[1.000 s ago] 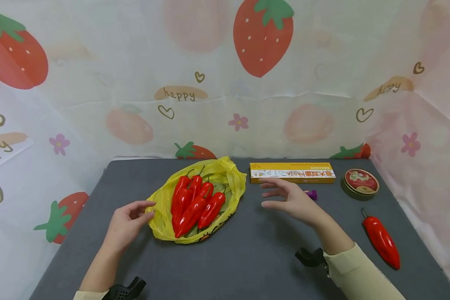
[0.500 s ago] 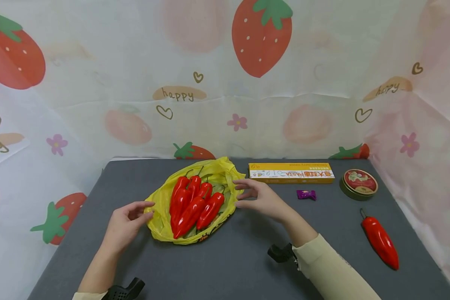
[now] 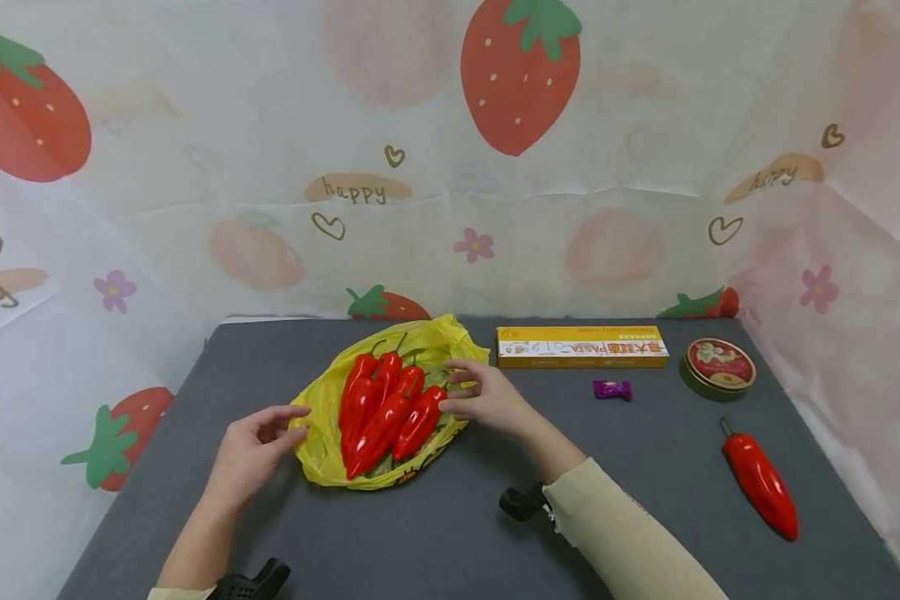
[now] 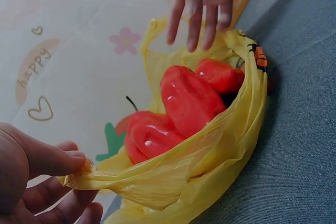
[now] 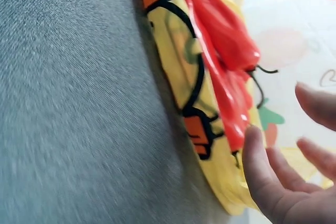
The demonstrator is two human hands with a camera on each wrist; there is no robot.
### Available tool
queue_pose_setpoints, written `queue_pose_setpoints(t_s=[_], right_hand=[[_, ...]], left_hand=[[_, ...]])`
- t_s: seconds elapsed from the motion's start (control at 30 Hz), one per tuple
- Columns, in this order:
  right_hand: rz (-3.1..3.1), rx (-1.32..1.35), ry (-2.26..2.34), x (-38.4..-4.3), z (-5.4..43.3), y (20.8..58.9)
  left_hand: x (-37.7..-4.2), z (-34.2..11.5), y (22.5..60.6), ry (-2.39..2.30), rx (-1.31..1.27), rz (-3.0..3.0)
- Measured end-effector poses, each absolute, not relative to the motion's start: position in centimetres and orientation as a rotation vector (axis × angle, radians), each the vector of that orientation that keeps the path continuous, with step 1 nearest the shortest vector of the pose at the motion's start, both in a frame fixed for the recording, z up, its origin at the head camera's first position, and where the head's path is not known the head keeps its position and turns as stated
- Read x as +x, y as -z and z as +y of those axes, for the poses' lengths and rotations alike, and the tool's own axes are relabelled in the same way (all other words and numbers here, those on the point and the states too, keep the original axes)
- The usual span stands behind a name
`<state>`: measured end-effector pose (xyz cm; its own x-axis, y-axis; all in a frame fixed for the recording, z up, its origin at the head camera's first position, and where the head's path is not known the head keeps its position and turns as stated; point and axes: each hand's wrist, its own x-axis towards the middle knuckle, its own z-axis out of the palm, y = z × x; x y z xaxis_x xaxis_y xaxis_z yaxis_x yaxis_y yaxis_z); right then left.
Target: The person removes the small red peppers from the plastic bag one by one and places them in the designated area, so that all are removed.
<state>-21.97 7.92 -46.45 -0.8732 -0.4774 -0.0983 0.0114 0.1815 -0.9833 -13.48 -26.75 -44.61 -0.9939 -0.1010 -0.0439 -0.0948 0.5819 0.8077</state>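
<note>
A yellow plastic bag (image 3: 318,417) lies spread on the grey table, holding several glossy red chili peppers (image 3: 382,433) with dark stems. At its left edge my left hand (image 3: 247,450) pinches the bag's rim between thumb and fingers, as the left wrist view shows from close up. My right hand (image 3: 491,400) reaches over the bag's right side, its fingers spread and relaxed. Its thumb is right by the stem end of the rightmost pepper (image 3: 420,423). Nothing sits between its fingers in the right wrist view (image 5: 283,187).
Behind the right hand lies a long yellow pasta box (image 3: 581,346). A small purple wrapped candy (image 3: 612,390) is in front of it. Farther right stand a round red-and-green tin (image 3: 718,367) and a lone red pepper (image 3: 761,486). A strawberry-print sheet (image 3: 525,250) backs the table.
My right hand has moved left, from in front of the pasta box to over the bag's right side, uncovering the purple candy. The left hand stays at the rim.
</note>
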Motion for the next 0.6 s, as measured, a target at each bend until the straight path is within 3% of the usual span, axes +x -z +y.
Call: queue_pose_setpoints(t_s=[0.27, 0.6], right_hand=[[2.212, -0.28, 1.752, -21.9, 6.0, 47.9], [2.349, -0.328, 1.481, -21.9, 4.7, 49.0]], left_hand=[[-13.6, -26.8, 44.9, 1.426, 0.188, -2.79], [-13.5, -27.0, 45.0, 1.443, 0.199, -2.786]])
